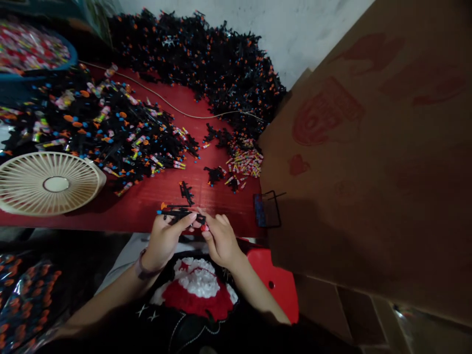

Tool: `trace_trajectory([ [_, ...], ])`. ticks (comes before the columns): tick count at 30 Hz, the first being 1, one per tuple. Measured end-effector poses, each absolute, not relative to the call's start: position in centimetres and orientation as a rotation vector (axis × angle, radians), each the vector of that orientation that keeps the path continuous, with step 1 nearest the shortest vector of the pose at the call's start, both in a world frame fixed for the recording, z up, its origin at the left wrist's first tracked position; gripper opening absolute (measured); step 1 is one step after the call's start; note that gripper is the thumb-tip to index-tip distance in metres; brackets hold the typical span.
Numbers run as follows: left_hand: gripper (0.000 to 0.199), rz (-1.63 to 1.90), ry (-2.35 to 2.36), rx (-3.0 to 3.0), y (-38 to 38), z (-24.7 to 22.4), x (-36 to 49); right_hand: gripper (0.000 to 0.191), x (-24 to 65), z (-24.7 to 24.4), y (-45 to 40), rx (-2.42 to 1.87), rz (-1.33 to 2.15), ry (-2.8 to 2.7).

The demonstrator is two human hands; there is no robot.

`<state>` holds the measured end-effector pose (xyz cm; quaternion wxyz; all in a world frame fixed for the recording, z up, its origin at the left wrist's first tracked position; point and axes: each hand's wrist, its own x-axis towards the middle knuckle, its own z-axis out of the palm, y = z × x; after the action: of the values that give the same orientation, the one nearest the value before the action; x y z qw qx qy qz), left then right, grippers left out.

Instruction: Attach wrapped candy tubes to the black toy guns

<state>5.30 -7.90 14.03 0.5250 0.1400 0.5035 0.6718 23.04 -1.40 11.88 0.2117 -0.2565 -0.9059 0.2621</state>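
Forearms (121, 281) angled inward, the left hand (165, 238) grasps a toy gun (177, 215) right of the fan (56, 184), thumb on top; the right hand (222, 241), curled, pinches a red piece (204, 227) at the gun's end.

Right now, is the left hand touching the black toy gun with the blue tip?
Touching. The head view shows the left hand gripping the black toy gun, its fingers closed on the body with no gap visible.

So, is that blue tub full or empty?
Full, or nearly: the tub holds colourful pieces up near its rim.
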Motion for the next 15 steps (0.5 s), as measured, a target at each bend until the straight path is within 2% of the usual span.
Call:
trace_trajectory([
  [4, 0.034, 1.607, 1.204, 0.279, -8.2, 14.1, 4.9, 0.067, 22.9, 12.2, -1.7, -0.710, 0.607, -2.544],
  [9, 0.034, 1.559, 1.207, 0.325, -8.3, 13.3, 4.3, 0.050, 22.7, 12.3, -1.7, -0.696, 0.462, -2.536],
  [15, 0.031, 1.476, 1.203, 0.544, -8.3, 12.4, 3.5, 0.035, 22.8, 12.5, -1.2, -0.810, 0.719, -2.480],
])
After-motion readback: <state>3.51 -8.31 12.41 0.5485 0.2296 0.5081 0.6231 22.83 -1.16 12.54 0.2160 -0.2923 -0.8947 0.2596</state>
